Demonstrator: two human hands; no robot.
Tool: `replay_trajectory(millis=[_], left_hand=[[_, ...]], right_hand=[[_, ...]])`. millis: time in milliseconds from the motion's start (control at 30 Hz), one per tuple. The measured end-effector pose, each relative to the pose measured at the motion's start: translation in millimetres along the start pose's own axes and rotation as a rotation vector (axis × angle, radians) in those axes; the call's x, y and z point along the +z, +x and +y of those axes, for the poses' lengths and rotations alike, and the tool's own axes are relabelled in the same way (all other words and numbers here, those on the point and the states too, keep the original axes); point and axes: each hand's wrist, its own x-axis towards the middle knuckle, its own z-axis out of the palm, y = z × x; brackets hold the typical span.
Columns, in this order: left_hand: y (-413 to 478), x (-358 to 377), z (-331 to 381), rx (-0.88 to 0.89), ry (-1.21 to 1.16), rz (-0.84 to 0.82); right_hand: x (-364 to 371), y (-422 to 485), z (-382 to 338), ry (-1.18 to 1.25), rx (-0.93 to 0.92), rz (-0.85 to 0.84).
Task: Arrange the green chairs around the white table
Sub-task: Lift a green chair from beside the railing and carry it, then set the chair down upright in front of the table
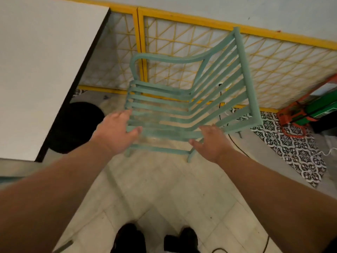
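Table first: white rectangular table with a dark edge (45, 70) fills the left side, near to far. Yellow-framed lattice panel (291, 70) runs along the far wall behind everything. Pale green slatted armchair (164, 105) sits between them, just right of the table. Its seat front faces the table and its backrest is to the right. Can't tell whether the legs are on the floor or just off it.

Your left hand (116, 130) lies on the near front corner of the seat. Fingers are fairly straight and spread, thumb along a slat: touching, not closed round anything. Your right hand (213, 143) is at the bend where seat meets back. Fingers appear curled over a slat, thumb out to the left, though blur leaves this unsure.

Handling, as judged: the frame looks rigid, so expect no flex. It is likely awkward rather than heavy. Painted slats may be slick, and thin ones will bite into your fingers. Better purchase is probably the curved armrest plus the backrest's top rail. Mind the thin black cable (237, 145) on the floor near the chair's right side, and the table edge when swinging in.
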Motion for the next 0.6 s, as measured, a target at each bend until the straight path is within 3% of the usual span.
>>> replay_trajectory(millis=[400, 600], left_hand=[[-122, -103, -3, 0.024, 0.019, -0.041], [-140, -140, -8, 0.043, 0.032, 0.039]], right_hand=[[-86, -136, -77, 0.017, -0.042, 0.131], [-107, -153, -101, 0.007, -0.068, 0.206]])
